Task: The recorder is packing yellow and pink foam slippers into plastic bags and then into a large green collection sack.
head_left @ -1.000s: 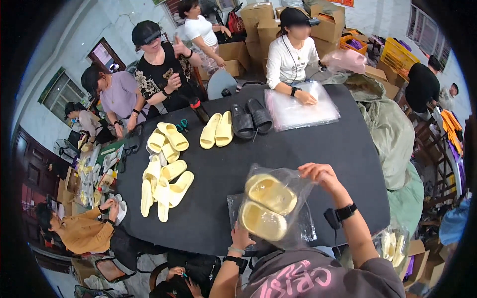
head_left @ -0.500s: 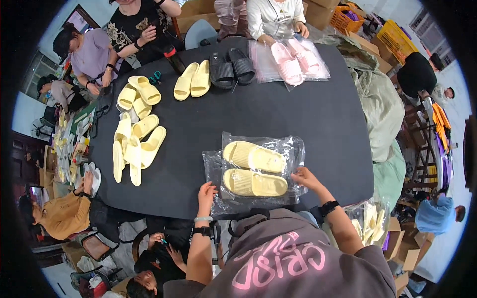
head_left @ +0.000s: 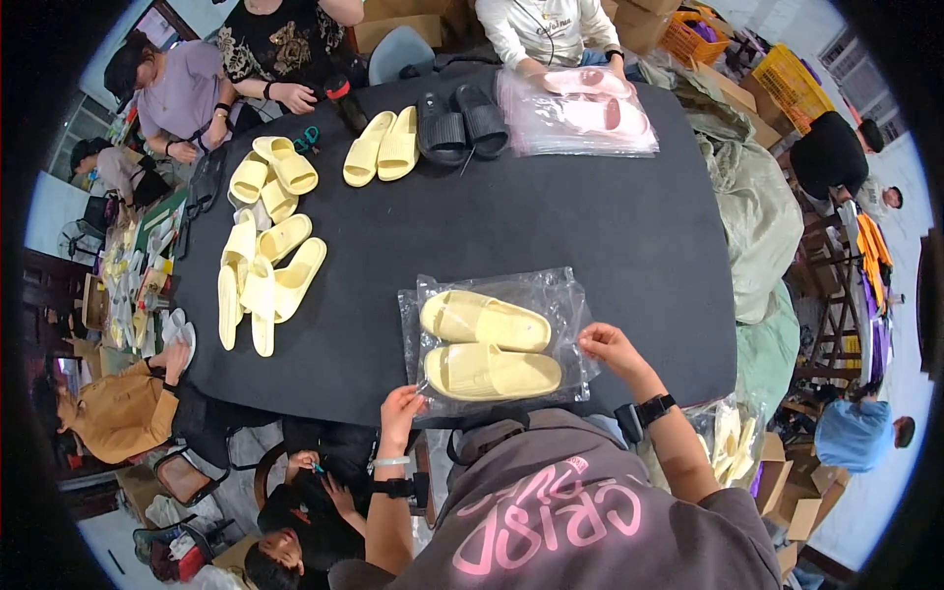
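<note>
On the near edge of the black table point(head_left: 610, 236) lies a clear plastic bag point(head_left: 495, 339) with two yellow slippers point(head_left: 487, 346) inside, flat now where a second ago it was held up in the air; the left hand point(head_left: 401, 408) pinches the bag's near left corner, fingers closed on the film; the right hand point(head_left: 608, 346) has come down to grip its right edge; loose yellow slippers point(head_left: 265, 275) stay piled far left; across the table another person's pink slippers point(head_left: 590, 98) now sit bagged.
</note>
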`<control>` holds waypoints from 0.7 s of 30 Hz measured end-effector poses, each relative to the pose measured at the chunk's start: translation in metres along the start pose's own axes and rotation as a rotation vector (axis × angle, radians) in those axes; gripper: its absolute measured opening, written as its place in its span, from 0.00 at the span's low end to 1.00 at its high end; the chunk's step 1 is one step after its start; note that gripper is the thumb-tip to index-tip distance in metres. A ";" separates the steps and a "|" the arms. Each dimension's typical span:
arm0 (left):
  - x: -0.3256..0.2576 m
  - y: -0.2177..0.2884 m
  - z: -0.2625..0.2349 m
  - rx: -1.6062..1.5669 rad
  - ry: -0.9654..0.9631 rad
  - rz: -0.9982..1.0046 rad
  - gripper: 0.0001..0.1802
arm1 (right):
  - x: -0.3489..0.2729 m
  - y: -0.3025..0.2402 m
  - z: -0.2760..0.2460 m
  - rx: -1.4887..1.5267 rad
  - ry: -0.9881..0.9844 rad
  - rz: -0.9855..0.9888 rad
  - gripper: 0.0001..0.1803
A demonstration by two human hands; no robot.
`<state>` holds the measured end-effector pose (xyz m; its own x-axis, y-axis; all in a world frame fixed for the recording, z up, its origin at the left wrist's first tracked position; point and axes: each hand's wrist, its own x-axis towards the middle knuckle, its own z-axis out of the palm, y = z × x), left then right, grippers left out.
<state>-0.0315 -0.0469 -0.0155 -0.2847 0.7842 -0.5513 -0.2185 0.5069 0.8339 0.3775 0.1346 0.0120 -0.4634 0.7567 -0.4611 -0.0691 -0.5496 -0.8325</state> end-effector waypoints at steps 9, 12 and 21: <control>0.012 -0.012 0.010 0.871 0.203 0.450 0.23 | 0.017 0.034 -0.007 -0.044 -0.230 0.310 0.14; 0.035 -0.001 0.022 0.554 0.111 0.331 0.20 | 0.029 0.021 0.023 -0.412 -0.415 0.221 0.22; 0.089 0.002 0.030 0.702 -0.019 0.185 0.26 | 0.073 0.024 0.112 -1.081 -0.584 -0.216 0.37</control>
<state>-0.0296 0.0345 -0.0625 -0.2413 0.8823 -0.4042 0.4842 0.4704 0.7377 0.2426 0.1375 -0.0071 -0.8748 0.3732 -0.3090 0.4407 0.3479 -0.8275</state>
